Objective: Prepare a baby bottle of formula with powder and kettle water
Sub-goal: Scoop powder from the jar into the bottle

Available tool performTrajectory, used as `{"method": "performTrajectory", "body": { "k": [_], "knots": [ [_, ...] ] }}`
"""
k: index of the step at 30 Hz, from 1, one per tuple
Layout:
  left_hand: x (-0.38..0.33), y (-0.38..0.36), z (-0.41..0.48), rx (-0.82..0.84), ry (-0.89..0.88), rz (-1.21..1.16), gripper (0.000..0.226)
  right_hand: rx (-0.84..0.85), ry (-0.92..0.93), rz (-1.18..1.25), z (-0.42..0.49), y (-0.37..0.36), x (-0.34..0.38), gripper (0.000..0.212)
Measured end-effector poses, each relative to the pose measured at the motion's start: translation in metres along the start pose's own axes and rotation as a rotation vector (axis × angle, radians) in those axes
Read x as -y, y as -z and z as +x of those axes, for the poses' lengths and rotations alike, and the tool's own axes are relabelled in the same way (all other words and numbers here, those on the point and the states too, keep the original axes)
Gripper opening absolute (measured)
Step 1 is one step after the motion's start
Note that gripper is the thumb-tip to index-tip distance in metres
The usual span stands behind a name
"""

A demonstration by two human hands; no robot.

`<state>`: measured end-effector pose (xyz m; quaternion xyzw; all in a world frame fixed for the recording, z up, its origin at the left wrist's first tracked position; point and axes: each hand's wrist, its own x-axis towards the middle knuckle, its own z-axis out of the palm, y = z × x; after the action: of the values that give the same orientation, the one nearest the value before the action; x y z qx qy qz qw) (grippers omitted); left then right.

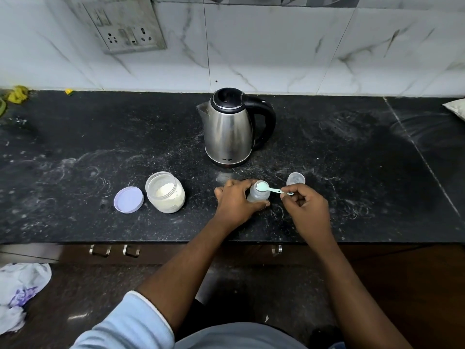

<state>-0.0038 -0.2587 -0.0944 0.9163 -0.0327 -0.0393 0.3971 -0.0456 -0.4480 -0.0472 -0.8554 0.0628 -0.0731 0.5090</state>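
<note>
A clear baby bottle (259, 195) stands uncapped on the black counter (75, 172), and my left hand (235, 201) is wrapped around its body. My right hand (305, 207) pinches the handle of a small teal scoop (270, 188), whose bowl holds white powder right over the bottle's mouth. An open jar of white powder (166, 192) stands to the left, with its lilac lid (128, 199) lying beside it. A steel kettle (229, 129) with a black handle stands behind the bottle, lid closed.
A clear bottle cap (296, 179) sits just beyond my right hand. A wall socket (125, 28) is on the tiled wall at the back left. Drawer handles (114, 250) run under the counter's front edge. A crumpled bag (20, 293) lies on the floor at the left.
</note>
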Motion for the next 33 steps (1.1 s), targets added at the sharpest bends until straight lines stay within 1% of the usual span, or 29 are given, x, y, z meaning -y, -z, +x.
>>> {"method": "performTrajectory", "body": {
  "k": [11, 15, 17, 20, 24, 27, 33],
  "knots": [
    [0.0, 0.001, 0.001, 0.01, 0.014, 0.016, 0.066, 0.008, -0.005, 0.012, -0.001, 0.002, -0.003, 0.011],
    [0.0, -0.001, 0.001, 0.002, 0.028, -0.005, 0.067, -0.004, -0.045, 0.065, 0.0, 0.002, -0.005, 0.01],
    [0.002, -0.003, 0.001, -0.008, 0.036, -0.016, 0.067, 0.005, -0.099, 0.154, 0.001, 0.002, -0.004, 0.011],
    [0.0, -0.004, -0.001, -0.009, 0.045, -0.061, 0.067, 0.01, -0.205, 0.354, 0.002, 0.002, 0.004, 0.012],
    [-0.002, -0.004, -0.002, -0.009, 0.035, -0.106, 0.059, 0.028, -0.264, 0.448, 0.008, 0.002, 0.017, 0.011],
    [0.0, -0.005, -0.001, 0.004, 0.019, -0.108, 0.058, 0.049, -0.244, 0.456, 0.015, -0.001, 0.03, 0.012],
    [-0.002, 0.003, -0.001, 0.062, -0.033, -0.127, 0.068, 0.161, -0.131, 0.439, 0.03, -0.016, 0.072, 0.016]
  ]
}}
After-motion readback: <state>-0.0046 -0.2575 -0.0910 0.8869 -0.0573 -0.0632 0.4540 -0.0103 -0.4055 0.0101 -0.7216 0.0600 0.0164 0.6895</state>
